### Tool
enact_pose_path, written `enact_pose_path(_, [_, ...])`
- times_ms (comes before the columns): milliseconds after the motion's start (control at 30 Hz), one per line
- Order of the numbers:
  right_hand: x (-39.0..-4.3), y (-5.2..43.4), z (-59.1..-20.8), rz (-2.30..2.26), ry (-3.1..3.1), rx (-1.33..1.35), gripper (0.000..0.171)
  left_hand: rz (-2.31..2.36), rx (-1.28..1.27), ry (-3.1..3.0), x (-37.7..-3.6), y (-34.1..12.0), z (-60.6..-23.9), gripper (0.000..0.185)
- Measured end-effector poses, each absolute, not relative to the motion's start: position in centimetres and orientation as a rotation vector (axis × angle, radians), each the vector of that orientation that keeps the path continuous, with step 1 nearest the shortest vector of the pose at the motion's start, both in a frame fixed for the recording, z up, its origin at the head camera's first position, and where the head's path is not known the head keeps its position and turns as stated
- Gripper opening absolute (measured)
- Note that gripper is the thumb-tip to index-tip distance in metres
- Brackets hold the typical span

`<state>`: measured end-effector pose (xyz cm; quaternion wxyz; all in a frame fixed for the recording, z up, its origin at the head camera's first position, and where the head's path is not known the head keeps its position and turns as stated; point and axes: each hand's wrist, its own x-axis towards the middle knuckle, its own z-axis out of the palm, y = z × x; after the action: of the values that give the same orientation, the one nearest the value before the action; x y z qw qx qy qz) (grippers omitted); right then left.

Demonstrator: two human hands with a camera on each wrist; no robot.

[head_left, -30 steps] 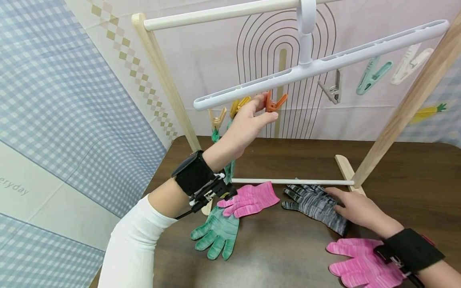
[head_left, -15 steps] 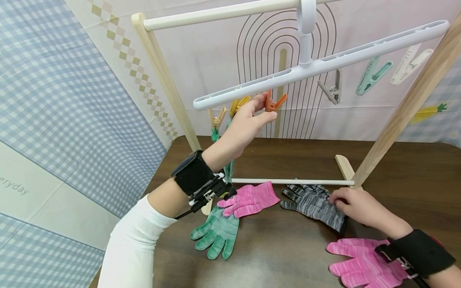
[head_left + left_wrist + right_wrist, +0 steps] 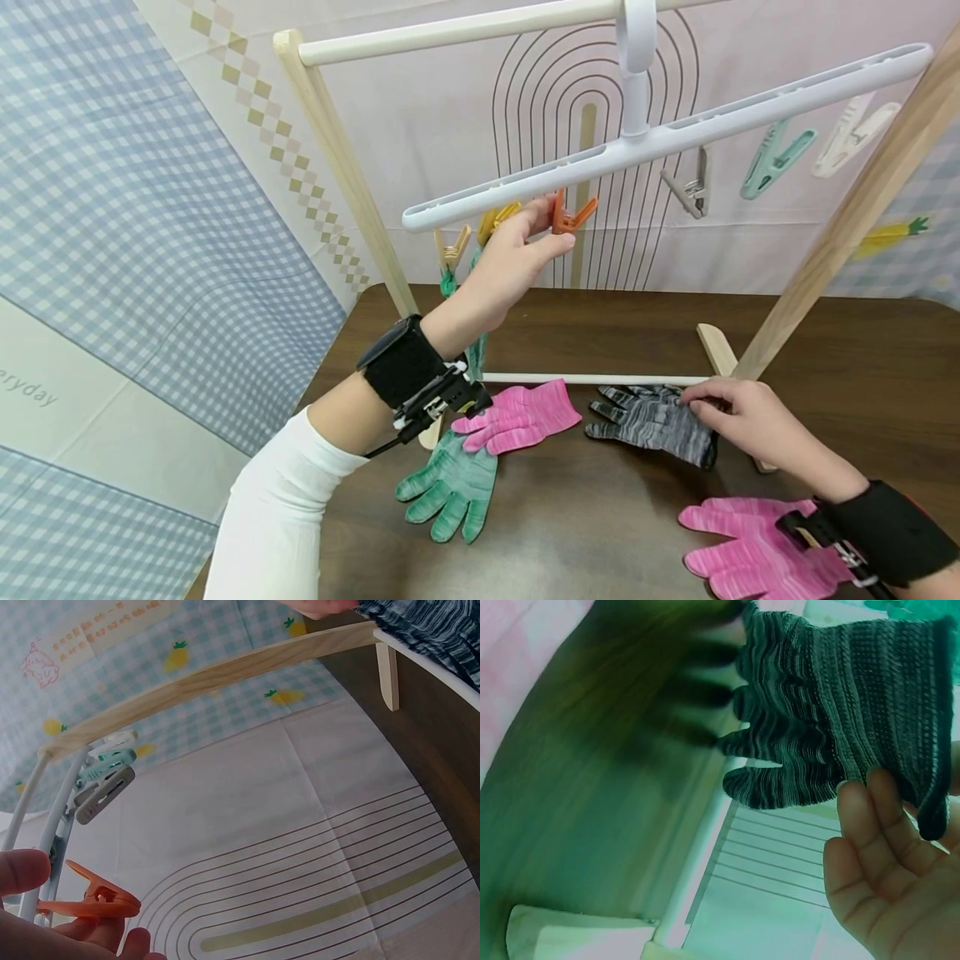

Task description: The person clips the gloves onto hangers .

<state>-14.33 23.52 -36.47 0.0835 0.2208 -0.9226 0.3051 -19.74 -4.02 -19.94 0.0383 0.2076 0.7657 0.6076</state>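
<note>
The orange peg (image 3: 572, 216) is pinched between thumb and fingertips of the left hand (image 3: 513, 258), at about ten o'clock from the middle of the head view, just under the white peg hanger (image 3: 660, 137); in the left wrist view its prongs appear spread, so the peg seems to be held open. The grey striped glove (image 3: 654, 414) is gripped at its cuff by the right hand (image 3: 738, 421), fingers curled onto the knit, at about four o'clock; its finger end rests on the dark table (image 3: 600, 517), touching the lower white rail (image 3: 585, 378) of the wooden rack.

The step in hand is judged to be the lifting of the glove to the peg; it is best done if the cuff edge is kept taut and flat, is brought up toward eleven o'clock, and is slid fully between the prongs before the pinch is eased; the peg should be kept steady so the hanger is not tipped.

A pink glove (image 3: 519, 416) and a green glove (image 3: 452, 487) lie at seven o'clock, overlapping; another pink glove (image 3: 757, 550) lies at five o'clock.
</note>
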Motion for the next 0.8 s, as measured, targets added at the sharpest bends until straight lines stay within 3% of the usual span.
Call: enact_pose_path(800, [-13.9, 23.2, -35.3, 0.960, -2.675, 0.402, 0.009, 1.865, 0.645, 2.366, -19.9, -4.0, -20.0, 0.053])
